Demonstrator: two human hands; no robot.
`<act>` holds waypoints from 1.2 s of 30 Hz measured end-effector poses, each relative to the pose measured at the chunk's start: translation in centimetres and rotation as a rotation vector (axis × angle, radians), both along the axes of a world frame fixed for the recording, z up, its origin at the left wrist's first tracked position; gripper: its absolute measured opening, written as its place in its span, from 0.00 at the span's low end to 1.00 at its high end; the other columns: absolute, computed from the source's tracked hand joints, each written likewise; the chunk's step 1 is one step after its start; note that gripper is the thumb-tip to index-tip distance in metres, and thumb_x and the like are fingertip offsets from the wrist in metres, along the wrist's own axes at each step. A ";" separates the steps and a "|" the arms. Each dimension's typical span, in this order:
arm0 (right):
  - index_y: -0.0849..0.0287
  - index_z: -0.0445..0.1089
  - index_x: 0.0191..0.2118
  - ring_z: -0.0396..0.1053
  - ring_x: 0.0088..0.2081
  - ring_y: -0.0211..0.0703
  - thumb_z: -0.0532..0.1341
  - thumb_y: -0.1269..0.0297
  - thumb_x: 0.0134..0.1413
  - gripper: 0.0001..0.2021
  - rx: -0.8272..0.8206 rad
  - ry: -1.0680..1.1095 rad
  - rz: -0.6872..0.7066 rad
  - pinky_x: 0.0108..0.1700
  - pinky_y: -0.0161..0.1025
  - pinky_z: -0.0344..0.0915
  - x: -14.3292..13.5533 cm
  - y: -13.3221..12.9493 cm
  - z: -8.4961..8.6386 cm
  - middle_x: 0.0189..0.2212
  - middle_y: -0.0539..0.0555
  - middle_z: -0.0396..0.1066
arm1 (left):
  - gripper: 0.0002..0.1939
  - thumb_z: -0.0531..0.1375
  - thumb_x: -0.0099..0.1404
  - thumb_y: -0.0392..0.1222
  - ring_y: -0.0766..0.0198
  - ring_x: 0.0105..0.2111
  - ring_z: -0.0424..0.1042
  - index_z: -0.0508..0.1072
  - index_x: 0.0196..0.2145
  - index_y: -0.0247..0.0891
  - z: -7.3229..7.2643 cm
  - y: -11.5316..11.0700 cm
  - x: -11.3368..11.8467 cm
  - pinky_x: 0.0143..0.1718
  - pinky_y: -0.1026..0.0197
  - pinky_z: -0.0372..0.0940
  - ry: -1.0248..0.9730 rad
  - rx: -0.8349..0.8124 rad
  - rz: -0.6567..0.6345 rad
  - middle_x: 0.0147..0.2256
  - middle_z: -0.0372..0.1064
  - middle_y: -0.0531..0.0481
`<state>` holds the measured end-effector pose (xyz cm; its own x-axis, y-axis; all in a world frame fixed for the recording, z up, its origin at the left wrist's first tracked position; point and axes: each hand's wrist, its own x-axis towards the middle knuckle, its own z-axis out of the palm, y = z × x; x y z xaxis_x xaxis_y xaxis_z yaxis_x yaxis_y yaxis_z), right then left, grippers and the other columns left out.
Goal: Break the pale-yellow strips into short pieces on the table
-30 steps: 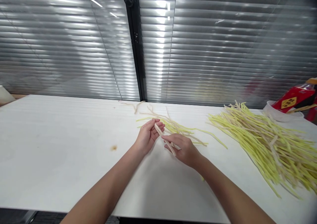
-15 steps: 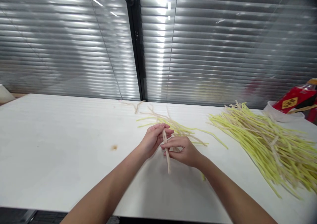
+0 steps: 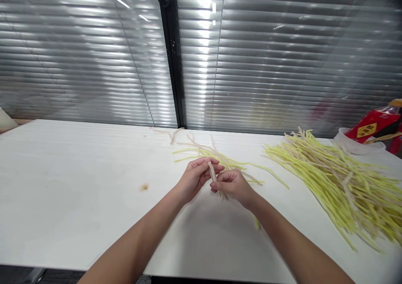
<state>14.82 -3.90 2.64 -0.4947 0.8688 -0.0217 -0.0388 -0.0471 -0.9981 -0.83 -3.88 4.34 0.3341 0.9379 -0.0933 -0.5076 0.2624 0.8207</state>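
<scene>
Between my two hands is a short length of beige fuzzy stems (image 3: 212,171), held above the white table. My left hand (image 3: 195,177) pinches its upper end between thumb and fingers. The fingers of my right hand (image 3: 230,184) are closed round its lower part, and a few beige ends poke out below them. Behind my hands lies a loose scatter of yellow and beige stems (image 3: 224,158), partly hidden by my fingers.
A big heap of yellow and beige stems (image 3: 333,179) covers the right of the table (image 3: 94,183). Past it, a clear plastic tub (image 3: 353,145) stands by a red-labelled bottle (image 3: 375,124). Two beige stems (image 3: 172,136) lie at the back edge, before window blinds.
My right hand has closed round the beige stems, whose long lower ends no longer hang down in front of it. My left hand has shifted slightly right.
</scene>
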 end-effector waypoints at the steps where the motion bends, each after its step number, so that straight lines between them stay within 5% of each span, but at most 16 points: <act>1: 0.62 0.72 0.19 0.62 0.23 0.35 0.67 0.58 0.41 0.12 -0.013 0.007 -0.012 0.25 0.34 0.58 0.0 0.0 0.1 0.20 0.51 0.69 | 0.12 0.61 0.58 0.45 0.59 0.30 0.73 0.74 0.35 0.33 0.0 -0.1 0.0 0.26 0.62 0.65 -0.008 -0.006 -0.006 0.34 0.74 0.41; 7: 0.61 0.73 0.18 0.65 0.26 0.38 0.68 0.61 0.38 0.10 -0.063 0.051 -0.089 0.32 0.37 0.63 -0.2 0.0 0.1 0.18 0.51 0.69 | 0.14 0.60 0.59 0.44 0.58 0.31 0.72 0.73 0.39 0.33 0.3 -0.4 0.5 0.23 0.62 0.64 -0.056 -0.003 -0.010 0.36 0.73 0.40; 16: 0.61 0.73 0.16 0.65 0.24 0.38 0.68 0.62 0.36 0.09 -0.108 0.070 -0.167 0.32 0.38 0.63 -0.4 0.1 0.3 0.16 0.50 0.68 | 0.12 0.57 0.62 0.42 0.57 0.40 0.70 0.71 0.42 0.34 0.6 -0.9 0.9 0.35 0.61 0.64 -0.068 0.005 -0.002 0.40 0.71 0.40; 28: 0.61 0.68 0.13 0.59 0.20 0.34 0.67 0.62 0.39 0.14 0.006 -0.033 -0.196 0.26 0.35 0.59 -0.6 0.1 0.0 0.13 0.47 0.60 | 0.10 0.61 0.59 0.45 0.63 0.32 0.71 0.71 0.31 0.34 0.7 -1.1 1.3 0.30 0.63 0.64 0.010 0.050 0.002 0.37 0.73 0.43; 36: 0.60 0.75 0.34 0.67 0.26 0.38 0.63 0.58 0.47 0.11 0.150 0.072 -0.253 0.32 0.37 0.67 -0.9 -0.4 0.2 0.26 0.53 0.73 | 0.07 0.61 0.59 0.42 0.63 0.40 0.72 0.69 0.32 0.35 0.3 -0.1 0.6 0.41 0.62 0.64 -0.090 0.036 0.203 0.38 0.74 0.44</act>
